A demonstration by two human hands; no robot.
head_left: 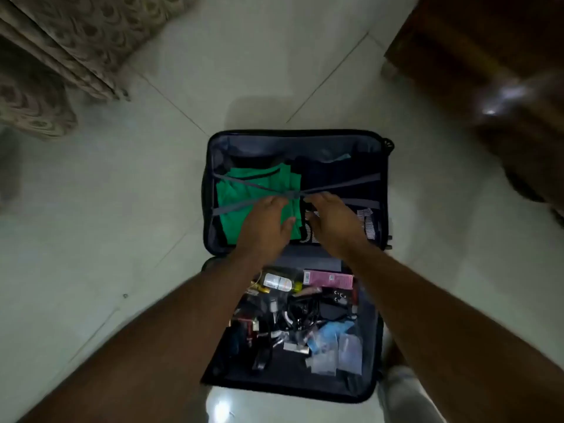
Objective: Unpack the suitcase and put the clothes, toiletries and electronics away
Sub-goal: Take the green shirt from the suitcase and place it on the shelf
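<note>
Nothing unpacked yet: both hands, left hand (268,221) and right hand (331,221), fingers curled at the grey crossed strap buckle (295,195), exact grip unclear, over the folded green shirt (244,206) in the open dark hard-shell suitcase (213,154).

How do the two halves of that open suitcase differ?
The far half holds folded clothes, a green garment beside dark ones, held down by crossed grey straps. The near half holds loose small things: bottles, a pink box, cables, plastic bags, with no straps over them. Both hands, left and right, are at the far half's strap buckle. Both halves lie flat on the floor, dark-lined.
</note>
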